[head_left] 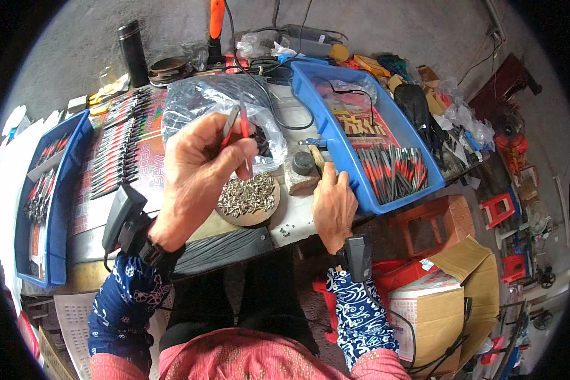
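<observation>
My left hand (199, 168) is raised over the table, its thumb and fingers pinching a small red-and-grey hand tool with two slim arms (244, 130). Below that hand is a round dish (248, 201) heaped with small metal pins or rivets. My right hand (334, 206) is low at the table's front edge, fingers curled around a short wooden handle (316, 156); the handle's lower part is hidden. Just left of it, a pale block (297, 182) carries a black round piece (303, 163). A clear plastic bag (202, 95) with dark parts lies behind the left hand.
A blue tray (316, 111) at right holds several red-and-black tools (392, 174); another blue tray (58, 240) stands far left. Similar tools (117, 142) lie in rows. A black flask (132, 54), cables and bags line the wall. A cardboard box (437, 316) is below right.
</observation>
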A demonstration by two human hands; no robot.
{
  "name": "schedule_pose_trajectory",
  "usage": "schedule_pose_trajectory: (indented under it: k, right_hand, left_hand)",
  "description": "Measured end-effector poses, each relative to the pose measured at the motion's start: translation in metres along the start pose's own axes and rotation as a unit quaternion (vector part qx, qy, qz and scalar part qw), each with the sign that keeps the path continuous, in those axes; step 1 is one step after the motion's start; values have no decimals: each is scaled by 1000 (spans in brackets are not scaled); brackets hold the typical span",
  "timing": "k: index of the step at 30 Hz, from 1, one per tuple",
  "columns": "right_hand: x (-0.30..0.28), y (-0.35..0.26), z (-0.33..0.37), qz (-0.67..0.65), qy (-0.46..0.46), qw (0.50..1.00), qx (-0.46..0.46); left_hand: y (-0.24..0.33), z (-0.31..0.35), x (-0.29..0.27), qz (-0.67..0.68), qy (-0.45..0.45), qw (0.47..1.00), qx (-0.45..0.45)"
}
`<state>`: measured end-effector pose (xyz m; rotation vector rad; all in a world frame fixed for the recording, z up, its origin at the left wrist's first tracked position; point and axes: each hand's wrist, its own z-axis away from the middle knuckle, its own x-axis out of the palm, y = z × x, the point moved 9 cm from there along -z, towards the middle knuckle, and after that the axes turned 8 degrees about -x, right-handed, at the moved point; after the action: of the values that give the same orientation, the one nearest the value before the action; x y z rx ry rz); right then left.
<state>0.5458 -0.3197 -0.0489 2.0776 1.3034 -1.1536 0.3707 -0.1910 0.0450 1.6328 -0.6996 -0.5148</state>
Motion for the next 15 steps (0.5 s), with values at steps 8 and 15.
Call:
schedule_pose_trajectory:
  k: [8, 15]
  right_hand:
    - [-74, -38, 2, -49, 52, 995, -72]
    - [-71, -111, 22, -650, -151, 744, 4]
  left_hand:
    - [-24, 39, -8, 84, -53, 991, -87]
    - [-46, 81, -1, 145, -81, 971, -173]
